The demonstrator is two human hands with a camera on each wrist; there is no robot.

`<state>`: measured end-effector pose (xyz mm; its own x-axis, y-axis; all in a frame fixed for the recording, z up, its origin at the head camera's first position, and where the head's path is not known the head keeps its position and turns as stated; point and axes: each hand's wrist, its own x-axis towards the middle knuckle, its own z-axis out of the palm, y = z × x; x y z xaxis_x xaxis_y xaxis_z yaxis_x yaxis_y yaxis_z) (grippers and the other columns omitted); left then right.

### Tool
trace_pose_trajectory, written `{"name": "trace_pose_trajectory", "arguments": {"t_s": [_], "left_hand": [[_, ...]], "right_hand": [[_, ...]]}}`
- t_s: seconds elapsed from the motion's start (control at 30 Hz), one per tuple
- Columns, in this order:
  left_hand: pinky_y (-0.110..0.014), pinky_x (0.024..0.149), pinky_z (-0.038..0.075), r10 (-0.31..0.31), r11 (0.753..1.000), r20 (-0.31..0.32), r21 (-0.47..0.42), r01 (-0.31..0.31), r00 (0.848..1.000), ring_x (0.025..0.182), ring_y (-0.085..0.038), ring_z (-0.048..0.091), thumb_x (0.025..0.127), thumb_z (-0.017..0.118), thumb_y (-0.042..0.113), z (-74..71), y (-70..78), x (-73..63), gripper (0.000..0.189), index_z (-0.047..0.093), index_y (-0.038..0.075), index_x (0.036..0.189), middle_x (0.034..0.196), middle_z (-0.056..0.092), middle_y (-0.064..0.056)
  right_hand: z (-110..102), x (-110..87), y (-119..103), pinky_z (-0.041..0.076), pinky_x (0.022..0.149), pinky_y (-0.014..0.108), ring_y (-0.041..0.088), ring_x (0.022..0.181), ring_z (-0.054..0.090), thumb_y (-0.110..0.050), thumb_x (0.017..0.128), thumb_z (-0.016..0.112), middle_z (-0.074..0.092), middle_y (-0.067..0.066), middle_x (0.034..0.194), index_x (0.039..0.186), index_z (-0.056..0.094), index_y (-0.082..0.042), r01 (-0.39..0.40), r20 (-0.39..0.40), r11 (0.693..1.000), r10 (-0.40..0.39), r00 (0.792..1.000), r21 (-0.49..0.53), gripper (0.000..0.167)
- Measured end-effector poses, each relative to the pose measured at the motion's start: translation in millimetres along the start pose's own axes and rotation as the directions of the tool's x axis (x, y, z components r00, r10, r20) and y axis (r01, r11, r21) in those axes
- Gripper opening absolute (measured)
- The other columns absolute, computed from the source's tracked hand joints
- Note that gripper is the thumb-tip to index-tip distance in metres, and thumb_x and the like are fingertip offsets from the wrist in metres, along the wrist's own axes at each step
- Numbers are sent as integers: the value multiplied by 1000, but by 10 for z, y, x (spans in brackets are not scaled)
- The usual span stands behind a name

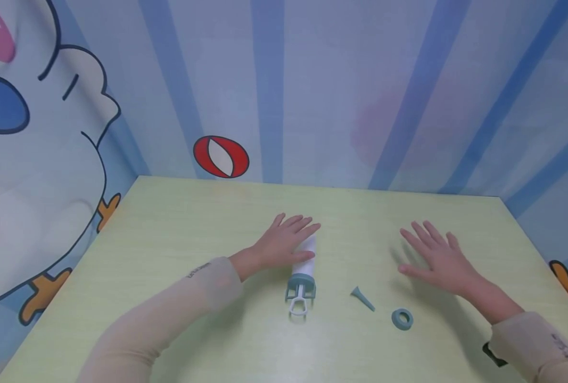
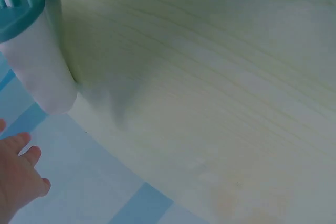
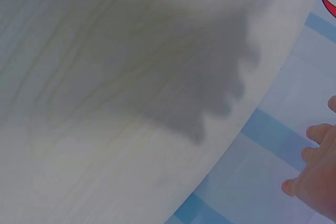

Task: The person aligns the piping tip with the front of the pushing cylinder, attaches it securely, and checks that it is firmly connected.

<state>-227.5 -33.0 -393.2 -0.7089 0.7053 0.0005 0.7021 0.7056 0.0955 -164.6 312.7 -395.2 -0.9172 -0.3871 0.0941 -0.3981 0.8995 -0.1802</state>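
Note:
A syringe-like white tube (image 1: 304, 267) with a teal collar (image 1: 303, 280) and a white ring-handled plunger (image 1: 300, 292) lies on the table, handle end toward me. My left hand (image 1: 284, 242) is spread above the tube, fingers extended, hiding part of its far end. In the left wrist view the fingertips appear apart from the tube (image 2: 42, 69). Over the table's right side hovers my right hand (image 1: 439, 263), fingers and thumb spread, holding nothing. Between the hands and nearer to me lie a small teal cone-shaped nozzle (image 1: 363, 299) and a teal ring (image 1: 396, 321).
The pale yellow-green table (image 1: 192, 213) backs onto a blue striped wall (image 1: 312, 80) with cartoon pictures on it. A small dark piece (image 1: 493, 355) shows beside the right sleeve (image 1: 528, 340).

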Motion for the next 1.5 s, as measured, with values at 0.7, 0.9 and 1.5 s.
{"name": "trace_pose_trajectory", "arguments": {"t_s": [0.7, 0.9, 1.5], "left_hand": [[-33, 93, 34, 129, 988, -6, -88, -129, 992, 102, -11, 55, 82, 57, 42, 165, 383, 220, 50, 48, 23, 127, 105, 63, 9], [-27, 81, 40, 200, 975, 47, -112, -194, 979, 90, -10, 59, 78, 63, 41, 154, 476, 268, 50, 51, 23, 124, 98, 66, 11], [-16, 72, 39, 217, 951, 201, -264, -161, 955, 77, -1, 54, 80, 64, 29, 211, 721, 377, 39, 56, 22, 117, 86, 63, 12]], "right_hand": [[56, -69, -172, 37, 85, 54, 40, 116, 42, -52, 74, 61, 33, 21, 137, 135, 35, -12, 105, 4, 994, -105, 994, 5, 78], [72, -96, -214, 39, 85, 54, 38, 115, 45, -53, 73, 62, 39, 19, 134, 133, 38, -11, 98, 25, 995, -98, 995, 18, 77], [60, -131, -336, 46, 75, 44, 27, 101, 55, -59, 67, 64, 57, 10, 113, 129, 43, -12, 26, 167, 996, -39, 985, 81, 81]]}}
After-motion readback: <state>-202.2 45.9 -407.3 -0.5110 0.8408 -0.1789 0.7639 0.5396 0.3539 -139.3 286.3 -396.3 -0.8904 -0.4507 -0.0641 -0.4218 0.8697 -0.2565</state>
